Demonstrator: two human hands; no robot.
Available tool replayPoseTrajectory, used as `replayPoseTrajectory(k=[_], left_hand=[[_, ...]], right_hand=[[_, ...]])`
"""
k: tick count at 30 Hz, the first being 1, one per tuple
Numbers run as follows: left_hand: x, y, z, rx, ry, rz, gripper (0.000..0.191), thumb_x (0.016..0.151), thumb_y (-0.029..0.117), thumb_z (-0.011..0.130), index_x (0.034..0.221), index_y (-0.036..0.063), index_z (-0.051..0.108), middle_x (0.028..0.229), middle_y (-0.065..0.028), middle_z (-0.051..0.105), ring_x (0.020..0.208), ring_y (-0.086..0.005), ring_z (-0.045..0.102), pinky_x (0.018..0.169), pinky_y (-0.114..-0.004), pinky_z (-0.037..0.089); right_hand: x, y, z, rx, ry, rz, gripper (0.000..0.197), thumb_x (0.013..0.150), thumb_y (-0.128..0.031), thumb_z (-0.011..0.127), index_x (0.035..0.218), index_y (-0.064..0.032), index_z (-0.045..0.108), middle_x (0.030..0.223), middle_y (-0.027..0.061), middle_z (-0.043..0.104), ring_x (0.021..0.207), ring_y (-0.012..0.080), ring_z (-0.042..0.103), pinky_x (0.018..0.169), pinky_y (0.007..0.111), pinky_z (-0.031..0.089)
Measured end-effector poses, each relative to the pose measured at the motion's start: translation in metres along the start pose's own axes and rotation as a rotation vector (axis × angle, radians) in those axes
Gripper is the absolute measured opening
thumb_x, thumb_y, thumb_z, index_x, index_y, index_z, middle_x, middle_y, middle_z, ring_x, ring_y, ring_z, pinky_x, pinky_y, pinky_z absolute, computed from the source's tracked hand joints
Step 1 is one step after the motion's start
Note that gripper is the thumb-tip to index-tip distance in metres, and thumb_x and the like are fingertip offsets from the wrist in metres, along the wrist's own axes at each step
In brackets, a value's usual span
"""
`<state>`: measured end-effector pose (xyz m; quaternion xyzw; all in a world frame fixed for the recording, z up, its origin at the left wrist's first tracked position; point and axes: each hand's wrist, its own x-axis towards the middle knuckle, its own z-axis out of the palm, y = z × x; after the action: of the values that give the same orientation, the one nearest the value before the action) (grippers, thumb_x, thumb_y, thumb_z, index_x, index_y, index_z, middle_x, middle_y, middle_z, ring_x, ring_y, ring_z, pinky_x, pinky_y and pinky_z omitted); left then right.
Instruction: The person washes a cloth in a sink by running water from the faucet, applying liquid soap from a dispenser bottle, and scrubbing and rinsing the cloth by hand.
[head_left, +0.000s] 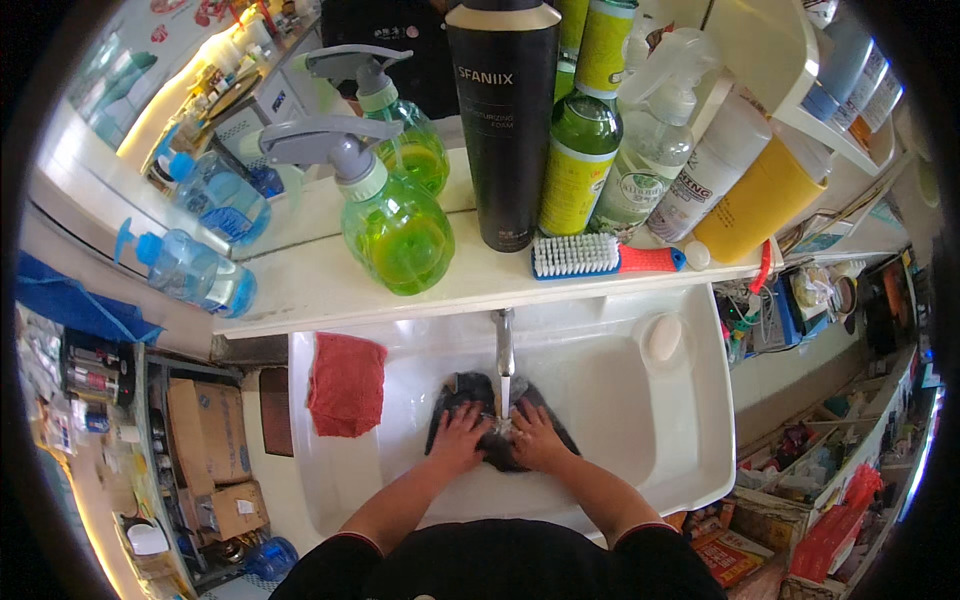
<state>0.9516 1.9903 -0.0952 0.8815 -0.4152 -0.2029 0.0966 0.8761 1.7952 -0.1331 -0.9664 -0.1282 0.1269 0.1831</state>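
A wet black cloth (534, 405) lies bunched in the white washbasin (600, 397), straight below the chrome faucet (505, 345). Running water (505, 394) falls from the spout onto its middle, between my hands. My left hand (461, 435) rests on the left part of the cloth, fingers spread. On the right part lies my right hand (536, 439), its fingers also apart and pointing toward the faucet. Both thumbs are hard to make out near the splashing water.
A folded red towel (346, 384) hangs over the basin's left side. Bar soap (665, 336) sits in the recess at right. The shelf (300, 281) above carries a scrub brush (577, 256), a green spray bottle (397, 232), a black foam can (506, 150) and several bottles before a mirror.
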Motion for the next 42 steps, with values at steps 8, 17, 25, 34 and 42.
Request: replayPoseTrajectory(k=[8, 17, 25, 34, 42], left_hand=[[0.01, -0.039, -0.015, -0.165, 0.108, -0.276, 0.035, 0.068, 0.016, 0.064, 0.103, 0.0104, 0.057, 0.105, -0.0113, 0.05, 0.1, -0.0312, 0.045, 0.081, -0.048, 0.041], [0.016, 0.007, 0.018, -1.167, 0.076, -0.829, 0.053, 0.075, 0.035, 0.063, 0.116, 0.0051, 0.047, 0.113, -0.0139, 0.05, 0.094, -0.0299, 0.052, 0.071, -0.039, 0.047], [0.048, 0.012, -0.05, -2.285, -0.097, -0.805, 0.049, 0.083, 0.056, 0.048, 0.097, 0.0098, 0.054, 0.083, -0.0093, 0.057, 0.076, -0.0222, 0.058, 0.065, -0.04, 0.05], [0.04, 0.033, -0.033, -1.963, 0.181, -0.9, 0.037, 0.086, 0.039, 0.049, 0.098, 0.0042, 0.053, 0.088, -0.0081, 0.056, 0.074, -0.0189, 0.058, 0.063, -0.033, 0.049], [0.02, 0.022, -0.038, -2.219, -0.158, -0.775, 0.034, 0.089, 0.037, 0.044, 0.097, 0.0067, 0.055, 0.095, -0.008, 0.059, 0.091, -0.0215, 0.055, 0.083, -0.039, 0.043]], right_hand=[[0.007, 0.041, -0.019, 0.044, 0.364, 0.651, 0.035, 0.082, -0.029, 0.052, 0.111, -0.0097, 0.052, 0.121, 0.0086, 0.046, 0.116, 0.0287, 0.04, 0.086, 0.049, 0.038], [0.021, 0.02, 0.007, 0.229, 0.711, 0.625, 0.051, 0.068, -0.005, 0.059, 0.118, -0.0065, 0.051, 0.117, 0.0178, 0.047, 0.108, 0.034, 0.044, 0.088, 0.046, 0.039], [0.026, -0.117, -0.084, 0.997, 0.59, 0.339, 0.036, 0.073, -0.013, 0.06, 0.107, -0.0027, 0.055, 0.096, 0.0184, 0.059, 0.084, 0.0351, 0.058, 0.074, 0.037, 0.047], [0.062, -0.068, -0.068, 0.701, 0.61, 0.577, 0.011, 0.069, -0.013, 0.066, 0.074, -0.0068, 0.058, 0.073, 0.0136, 0.059, 0.067, 0.0341, 0.057, 0.059, 0.041, 0.047], [0.043, -0.105, -0.071, 0.574, 0.614, 0.096, 0.014, 0.071, -0.02, 0.065, 0.079, -0.0098, 0.06, 0.077, 0.0118, 0.061, 0.069, 0.0332, 0.059, 0.063, 0.042, 0.047]])
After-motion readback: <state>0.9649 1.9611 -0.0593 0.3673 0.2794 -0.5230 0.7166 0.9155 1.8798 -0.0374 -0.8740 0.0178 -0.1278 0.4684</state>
